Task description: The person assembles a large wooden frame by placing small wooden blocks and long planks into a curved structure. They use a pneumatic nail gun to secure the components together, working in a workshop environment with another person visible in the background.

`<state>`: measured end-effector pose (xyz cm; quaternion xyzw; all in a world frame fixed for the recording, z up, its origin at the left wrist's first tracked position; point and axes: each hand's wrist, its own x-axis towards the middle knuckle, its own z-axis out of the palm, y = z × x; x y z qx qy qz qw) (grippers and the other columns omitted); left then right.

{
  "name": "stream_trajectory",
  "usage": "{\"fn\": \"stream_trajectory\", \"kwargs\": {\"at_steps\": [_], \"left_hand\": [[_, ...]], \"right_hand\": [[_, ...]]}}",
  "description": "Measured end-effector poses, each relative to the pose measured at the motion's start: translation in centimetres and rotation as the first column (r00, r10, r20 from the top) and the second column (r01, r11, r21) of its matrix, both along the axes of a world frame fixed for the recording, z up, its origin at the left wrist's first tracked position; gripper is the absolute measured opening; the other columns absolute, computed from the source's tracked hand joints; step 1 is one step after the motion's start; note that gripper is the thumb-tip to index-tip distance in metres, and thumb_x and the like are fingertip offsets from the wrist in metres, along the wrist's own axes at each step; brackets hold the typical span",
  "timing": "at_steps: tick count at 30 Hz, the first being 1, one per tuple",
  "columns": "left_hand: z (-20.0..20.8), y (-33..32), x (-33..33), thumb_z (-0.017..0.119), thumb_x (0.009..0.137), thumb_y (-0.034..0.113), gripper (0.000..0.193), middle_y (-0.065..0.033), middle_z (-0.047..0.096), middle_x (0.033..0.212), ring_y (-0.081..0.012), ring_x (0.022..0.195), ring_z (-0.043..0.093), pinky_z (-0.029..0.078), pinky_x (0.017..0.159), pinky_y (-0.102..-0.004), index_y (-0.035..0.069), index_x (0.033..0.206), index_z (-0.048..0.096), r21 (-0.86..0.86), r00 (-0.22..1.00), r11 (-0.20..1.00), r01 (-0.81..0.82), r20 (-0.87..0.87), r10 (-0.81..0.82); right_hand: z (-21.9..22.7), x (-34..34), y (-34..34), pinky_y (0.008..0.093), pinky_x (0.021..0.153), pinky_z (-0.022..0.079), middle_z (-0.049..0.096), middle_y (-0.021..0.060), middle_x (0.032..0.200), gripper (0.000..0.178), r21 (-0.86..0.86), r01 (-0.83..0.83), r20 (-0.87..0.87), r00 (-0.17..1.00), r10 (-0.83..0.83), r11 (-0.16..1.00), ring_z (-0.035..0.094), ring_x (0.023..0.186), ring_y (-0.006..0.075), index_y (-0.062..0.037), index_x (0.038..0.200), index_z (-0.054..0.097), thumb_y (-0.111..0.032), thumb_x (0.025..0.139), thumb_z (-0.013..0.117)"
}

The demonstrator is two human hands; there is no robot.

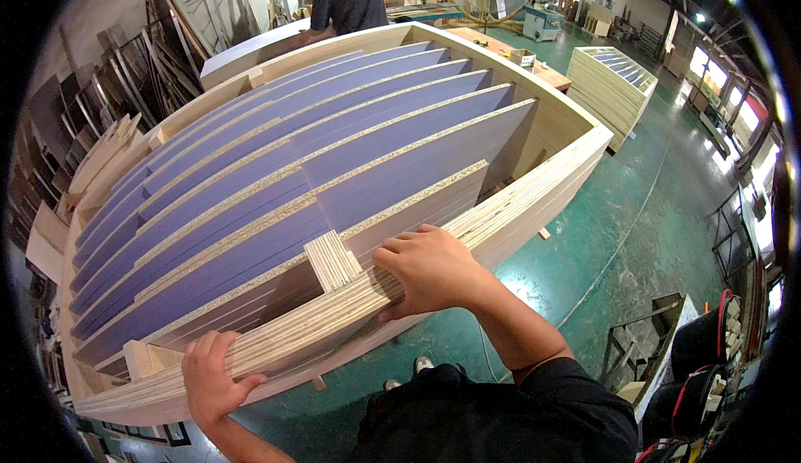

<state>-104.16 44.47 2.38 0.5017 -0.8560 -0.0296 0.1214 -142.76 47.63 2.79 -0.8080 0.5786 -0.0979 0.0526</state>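
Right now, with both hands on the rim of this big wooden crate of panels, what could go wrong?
The left hand and right hand grip the crate rim, whose layered plywood edge looks rough, so splinters are possible. The purple panels stand on edge with gaps between them; a jolt might tip them together. The spacer block beside the right hand could pinch fingers if a panel shifts.

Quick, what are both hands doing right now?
Left hand: fingers curled over the plywood crate edge.
Right hand: palm down, gripping the same edge.

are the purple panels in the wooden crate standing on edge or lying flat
On edge. The purple panels stand in the wooden crate, raw chipboard edges up, leaning slightly. Both hands grip its near rim.
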Motion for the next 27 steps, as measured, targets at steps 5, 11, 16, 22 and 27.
{"fn": "stream_trajectory", "kwargs": {"at_steps": [5, 11, 16, 22, 27], "left_hand": [[-0.07, -0.17, 0.14, 0.093, 0.046, 0.047, 0.080, -0.0128, 0.066, 0.101, -0.0383, 0.097, 0.059, 0.043, 0.086, -0.0469, 0.006, 0.109, 0.068, -0.001, 1.000, 1.000, 0.019, -0.016, -0.019], [-0.10, -0.26, 0.15, 0.092, 0.047, 0.048, 0.079, -0.0127, 0.065, 0.100, -0.0382, 0.098, 0.059, 0.043, 0.087, -0.0469, 0.005, 0.109, 0.067, -0.023, 0.998, 0.998, 0.057, -0.029, -0.057], [0.07, -0.15, 0.09, 0.091, 0.048, 0.049, 0.079, -0.0127, 0.065, 0.101, -0.0376, 0.098, 0.059, 0.043, 0.088, -0.0465, 0.005, 0.109, 0.067, -0.011, 0.999, 0.999, 0.048, -0.013, -0.048], [0.01, -0.33, 0.38, 0.091, 0.049, 0.048, 0.078, -0.0120, 0.065, 0.101, -0.0371, 0.099, 0.060, 0.043, 0.087, -0.0463, 0.006, 0.110, 0.067, -0.014, 0.997, 0.997, 0.081, -0.018, -0.081], [0.01, -0.44, 0.43, 0.092, 0.048, 0.049, 0.078, -0.0117, 0.066, 0.101, -0.0369, 0.099, 0.060, 0.043, 0.087, -0.0466, 0.008, 0.110, 0.068, -0.004, 0.998, 0.998, 0.068, -0.014, -0.068]], "right_hand": [[0.13, -0.15, 0.09, 0.0425, 0.097, 0.050, 0.071, 0.0104, 0.108, 0.071, 0.018, -0.009, -0.026, 1.000, 0.009, 1.000, 0.068, 0.108, 0.0295, -0.0055, 0.110, 0.066, -0.062, 0.071, 0.083], [0.12, -0.11, 0.09, 0.0426, 0.097, 0.050, 0.071, 0.0100, 0.106, 0.070, 0.014, -0.003, -0.016, 1.000, 0.003, 1.000, 0.068, 0.107, 0.0293, -0.0056, 0.109, 0.066, -0.062, 0.071, 0.083], [0.22, -0.05, 0.05, 0.0430, 0.096, 0.050, 0.071, 0.0095, 0.105, 0.069, 0.019, -0.006, -0.011, 1.000, 0.007, 1.000, 0.068, 0.106, 0.0294, -0.0059, 0.108, 0.066, -0.062, 0.071, 0.083], [-0.15, -0.19, -0.03, 0.0438, 0.093, 0.050, 0.070, 0.0100, 0.107, 0.070, -0.002, -0.014, -0.031, 0.999, 0.014, 1.000, 0.067, 0.109, 0.0300, -0.0080, 0.109, 0.065, -0.064, 0.070, 0.082], [0.02, -0.17, 0.04, 0.0437, 0.096, 0.049, 0.070, 0.0102, 0.106, 0.069, 0.009, -0.006, -0.028, 1.000, 0.006, 1.000, 0.067, 0.108, 0.0307, -0.0068, 0.109, 0.065, -0.062, 0.071, 0.082]]}}
